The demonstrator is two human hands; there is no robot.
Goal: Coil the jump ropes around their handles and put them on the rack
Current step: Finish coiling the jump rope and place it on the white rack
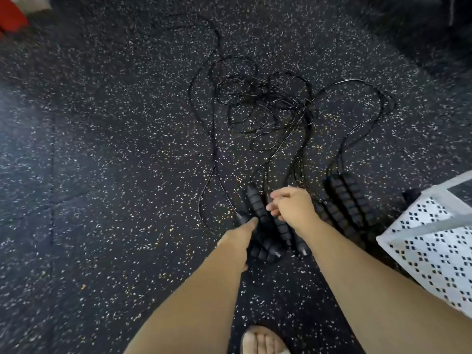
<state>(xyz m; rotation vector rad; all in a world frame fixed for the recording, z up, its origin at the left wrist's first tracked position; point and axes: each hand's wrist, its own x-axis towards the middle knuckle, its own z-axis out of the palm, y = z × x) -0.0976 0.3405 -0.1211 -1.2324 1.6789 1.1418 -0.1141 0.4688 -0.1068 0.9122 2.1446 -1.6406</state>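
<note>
left hand (236, 238): handle bundle (258, 210) gripped
right hand (293, 206): fingers (274, 209) curled at bundle top, hold cannot be told
axis: bundle laid pointing away, cords (265, 106) tangled beyond

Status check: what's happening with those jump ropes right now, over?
Left hand grips handle bundle. Right hand curled over it, grip unclear. Cords tangled ahead, none coiled.

Cut off, blurred, at 10 o'clock: red object (11, 14). Cut off at 4 o'clock: white patterned fabric (434, 251); at 6 o'clock: foot (263, 341). Hidden under handles (255, 203): fingers of left hand (236, 241).
</note>
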